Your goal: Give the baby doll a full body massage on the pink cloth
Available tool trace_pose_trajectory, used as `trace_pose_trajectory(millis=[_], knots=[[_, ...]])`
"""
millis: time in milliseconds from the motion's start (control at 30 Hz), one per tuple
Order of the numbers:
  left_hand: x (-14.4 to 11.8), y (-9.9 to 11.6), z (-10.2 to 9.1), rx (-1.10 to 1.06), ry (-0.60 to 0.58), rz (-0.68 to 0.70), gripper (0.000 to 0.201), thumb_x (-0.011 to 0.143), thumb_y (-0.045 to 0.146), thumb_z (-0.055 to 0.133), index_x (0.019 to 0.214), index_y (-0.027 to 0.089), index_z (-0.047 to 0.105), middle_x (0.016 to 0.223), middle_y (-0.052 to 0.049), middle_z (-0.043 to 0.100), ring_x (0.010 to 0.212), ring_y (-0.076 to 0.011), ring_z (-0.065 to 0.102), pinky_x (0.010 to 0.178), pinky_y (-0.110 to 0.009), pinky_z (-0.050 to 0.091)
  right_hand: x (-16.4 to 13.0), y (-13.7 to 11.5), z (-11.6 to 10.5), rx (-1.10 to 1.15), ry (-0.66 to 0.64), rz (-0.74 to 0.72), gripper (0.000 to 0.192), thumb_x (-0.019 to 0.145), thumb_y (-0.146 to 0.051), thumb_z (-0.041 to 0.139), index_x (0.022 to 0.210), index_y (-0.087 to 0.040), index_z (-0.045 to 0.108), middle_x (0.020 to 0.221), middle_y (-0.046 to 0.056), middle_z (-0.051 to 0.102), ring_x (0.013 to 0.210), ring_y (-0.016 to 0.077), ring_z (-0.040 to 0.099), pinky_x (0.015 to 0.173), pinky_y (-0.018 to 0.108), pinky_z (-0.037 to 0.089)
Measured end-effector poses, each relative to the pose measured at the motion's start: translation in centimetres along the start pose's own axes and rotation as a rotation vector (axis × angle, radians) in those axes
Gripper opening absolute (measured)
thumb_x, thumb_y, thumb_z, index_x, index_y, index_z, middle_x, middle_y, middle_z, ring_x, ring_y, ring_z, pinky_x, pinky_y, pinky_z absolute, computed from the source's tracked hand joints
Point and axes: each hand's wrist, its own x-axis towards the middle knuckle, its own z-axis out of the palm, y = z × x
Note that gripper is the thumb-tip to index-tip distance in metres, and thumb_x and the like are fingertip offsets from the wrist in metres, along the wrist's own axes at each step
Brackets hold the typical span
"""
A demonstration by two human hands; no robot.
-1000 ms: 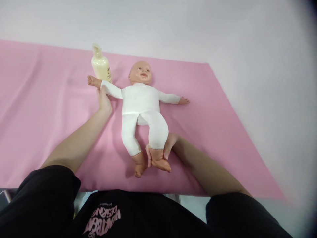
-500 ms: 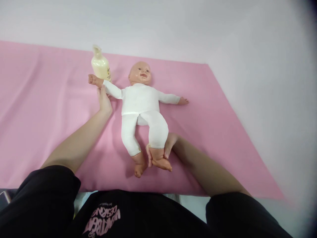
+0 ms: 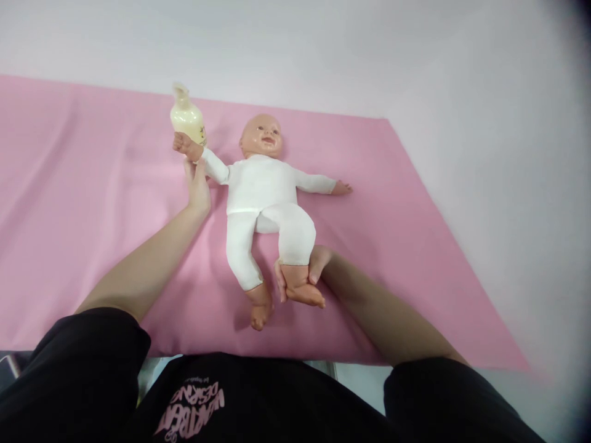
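Note:
A baby doll [image 3: 263, 184] with a white cloth body lies on its back, its head away from me. My left hand [image 3: 198, 187] is closed round the doll's arm on the left, just below its raised fist; some of my fingers are hidden behind the arm. My right hand [image 3: 318, 263] wraps round the ankle of the doll's leg on the right from underneath, lifting the foot a little. The doll's other leg and other arm rest on the pink mat. Behind the raised fist stands a pale yellow pump bottle [image 3: 187, 117], partly covered by it.
The pink mat [image 3: 115, 141] covers the table and shows soft folds on the left. Beyond its far and right edges is a plain pale surface [image 3: 462, 80]. A dark object [image 3: 8, 372] is partly visible at the lower left corner.
The doll's arm in my left hand has moved up and to the right, its fist now overlapping the bottle. In my right hand, the doll's foot has risen slightly and shifted right.

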Motion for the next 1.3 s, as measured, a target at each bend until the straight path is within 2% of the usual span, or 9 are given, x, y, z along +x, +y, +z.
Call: trace_pose_trajectory(millis=[100, 200, 300, 433, 533, 600, 700, 900, 1300], knots=[[-0.3, 0.6, 0.3, 0.043, -0.047, 0.044, 0.047, 0.092, 0.068, 0.059, 0.118, 0.03, 0.051, 0.13, -0.005, 0.059, 0.128, -0.0233, 0.056, 0.101, -0.037, 0.052, -0.4, 1.0, -0.8, 0.066, -0.076, -0.091, 0.05, 0.074, -0.045, 0.085, 0.105, -0.011, 0.064, 0.1, 0.017, 0.077, 0.098, 0.0272, 0.074, 0.091, 0.042, 0.055], [-0.6, 0.8, 0.6, 0.087, -0.112, 0.135, 0.054, 0.087, 0.073, 0.062, 0.119, 0.031, 0.053, 0.128, -0.005, 0.06, 0.127, -0.0247, 0.056, 0.104, -0.04, 0.05, -0.6, 2.2, -1.4, 0.127, -0.025, -0.212, 0.048, 0.073, -0.048, 0.082, 0.102, -0.014, 0.064, 0.098, 0.013, 0.077, 0.094, 0.0237, 0.073, 0.096, 0.041, 0.052], [-1.1, 0.9, 0.7, 0.174, -0.201, 0.256, 0.06, 0.09, 0.072, 0.06, 0.127, 0.026, 0.051, 0.129, -0.008, 0.059, 0.123, -0.0247, 0.056, 0.105, -0.043, 0.047, -0.4, 2.9, -1.9, 0.168, 0.038, -0.337, 0.051, 0.073, -0.06, 0.078, 0.096, -0.017, 0.063, 0.083, 0.007, 0.074, 0.083, 0.0214, 0.069, 0.094, 0.041, 0.051], [-1.9, 1.4, 0.7, 0.384, -0.393, 0.497, 0.061, 0.092, 0.069, 0.057, 0.132, 0.023, 0.052, 0.131, -0.012, 0.058, 0.124, -0.0274, 0.055, 0.109, -0.049, 0.043, -0.3, 2.3, -1.7, 0.233, 0.303, -0.494, 0.051, 0.082, -0.068, 0.065, 0.094, -0.018, 0.062, 0.071, 0.0, 0.064, 0.07, 0.0175, 0.061, 0.087, 0.039, 0.053], [-2.3, 1.9, 0.7, 0.542, -0.536, 0.666, 0.056, 0.096, 0.064, 0.053, 0.136, 0.025, 0.055, 0.136, -0.015, 0.055, 0.13, -0.0304, 0.051, 0.114, -0.053, 0.037, -0.3, 1.4, -1.4, 0.31, 0.547, -0.511, 0.046, 0.089, -0.063, 0.057, 0.09, -0.018, 0.062, 0.064, -0.002, 0.057, 0.063, 0.0147, 0.055, 0.077, 0.034, 0.053], [-2.4, 2.2, 0.7, 0.621, -0.618, 0.725, 0.052, 0.099, 0.06, 0.049, 0.137, 0.026, 0.057, 0.14, -0.016, 0.054, 0.131, -0.0316, 0.05, 0.114, -0.054, 0.036, -0.3, 0.9, -1.2, 0.354, 0.699, -0.501, 0.045, 0.091, -0.061, 0.052, 0.087, -0.017, 0.063, 0.06, -0.003, 0.053, 0.058, 0.0136, 0.05, 0.07, 0.031, 0.052], [-2.5, 2.4, 0.9, 0.71, -0.7, 0.749, 0.044, 0.102, 0.053, 0.044, 0.135, 0.027, 0.06, 0.142, -0.016, 0.053, 0.131, -0.0317, 0.049, 0.113, -0.056, 0.036, -0.1, 0.5, -1.0, 0.412, 0.829, -0.484, 0.047, 0.093, -0.058, 0.046, 0.085, -0.016, 0.066, 0.059, -0.002, 0.053, 0.054, 0.0123, 0.045, 0.062, 0.028, 0.049], [-2.6, 2.6, 1.0, 0.793, -0.756, 0.742, 0.039, 0.103, 0.046, 0.044, 0.13, 0.029, 0.065, 0.14, -0.016, 0.056, 0.132, -0.0312, 0.048, 0.112, -0.058, 0.036, 0.3, 0.3, -0.7, 0.453, 0.93, -0.458, 0.049, 0.092, -0.058, 0.047, 0.082, -0.015, 0.067, 0.058, -0.002, 0.053, 0.05, 0.0111, 0.043, 0.056, 0.027, 0.047], [-2.7, 2.9, 1.1, 0.757, -0.759, 0.7, 0.045, 0.101, 0.055, 0.042, 0.128, 0.029, 0.068, 0.138, -0.017, 0.058, 0.131, -0.0325, 0.049, 0.112, -0.058, 0.035, 0.3, 0.6, -0.9, 0.416, 0.965, -0.42, 0.044, 0.084, -0.058, 0.06, 0.081, -0.015, 0.067, 0.06, -0.001, 0.058, 0.05, 0.0102, 0.044, 0.054, 0.026, 0.047]])
